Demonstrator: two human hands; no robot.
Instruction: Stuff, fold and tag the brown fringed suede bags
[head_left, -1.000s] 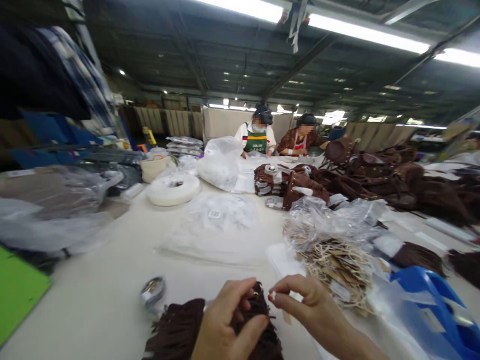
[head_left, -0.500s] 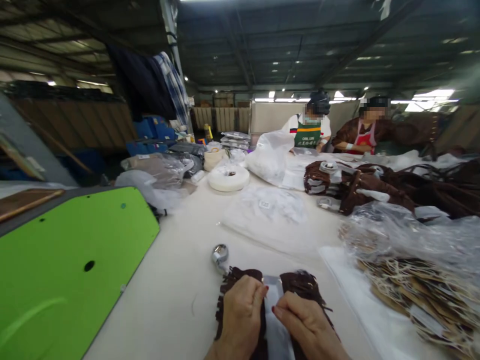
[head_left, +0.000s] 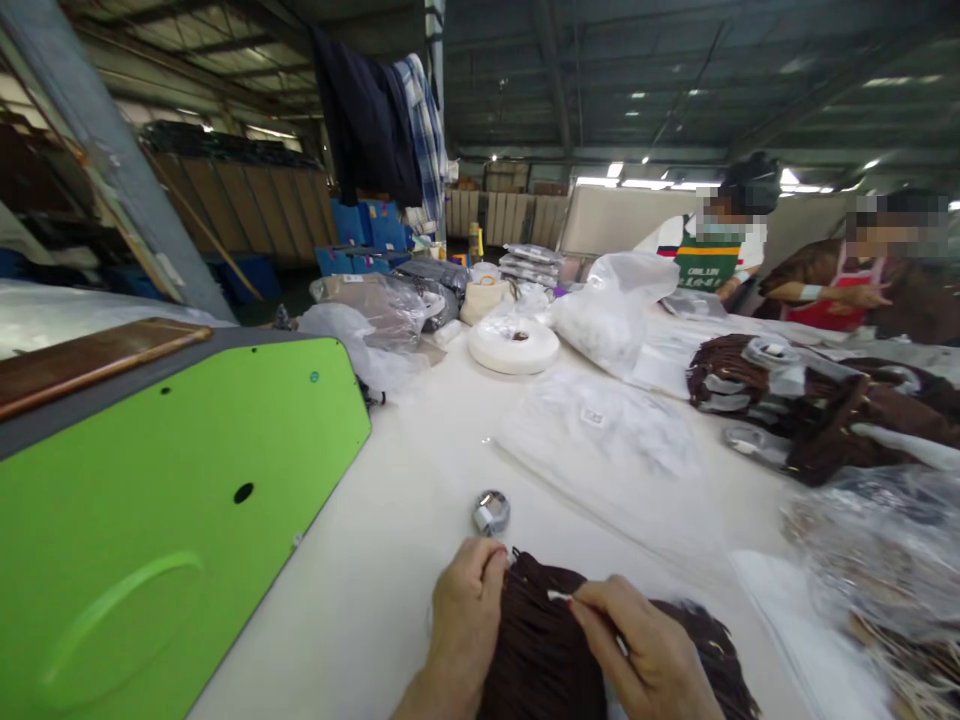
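A dark brown fringed piece (head_left: 540,650) lies on the white table (head_left: 390,590) right in front of me. My left hand (head_left: 463,620) rests on its left edge with the fingers curled over the fringe. My right hand (head_left: 637,650) pinches a small white piece (head_left: 556,597) between thumb and forefinger, just above the brown piece. A small shiny metal roll (head_left: 491,512) sits on the table just beyond my left hand.
A bright green machine housing (head_left: 150,520) fills the left. Clear plastic bags (head_left: 600,430), a white tape roll (head_left: 514,344) and piles of brown goods (head_left: 810,400) cover the table farther off. Two people (head_left: 712,250) work at the far end. Bagged paper tags (head_left: 892,570) lie at right.
The view has swung left, so the green housing fills more of the frame. My hands have moved apart; the right one now pinches a small white piece over the brown fringe.
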